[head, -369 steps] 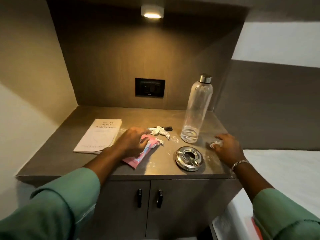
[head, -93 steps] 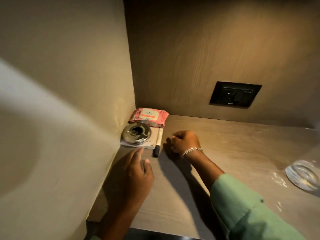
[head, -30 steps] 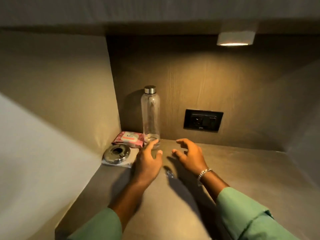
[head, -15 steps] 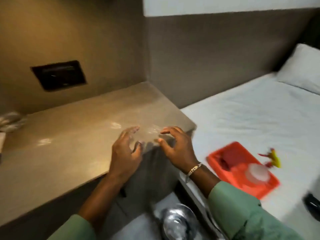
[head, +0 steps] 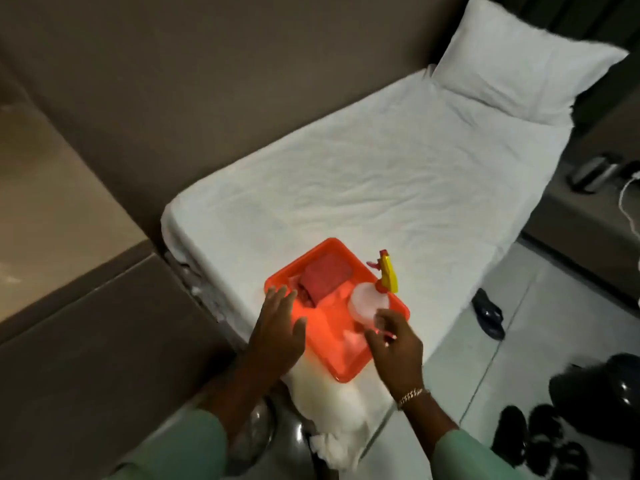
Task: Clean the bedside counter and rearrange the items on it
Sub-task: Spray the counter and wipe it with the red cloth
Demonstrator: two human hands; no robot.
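An orange tray lies on the near corner of the white bed. In it are a folded red cloth and a clear spray bottle with a yellow and red trigger head. My left hand hovers over the tray's left edge with its fingers spread and nothing in it. My right hand is over the tray's near right side, fingertips close to the bottle's body, fingers apart. The bedside counter shows only as its right end at the left of the view.
A white pillow lies at the head of the bed. A shiny metal bin stands on the floor below my left arm. Dark shoes and slippers sit on the pale tiled floor at the right. A grey wall panel runs behind the bed.
My view has swung right from the counter to the bed. Both hands have left the counter's edge and now hang over the orange tray.
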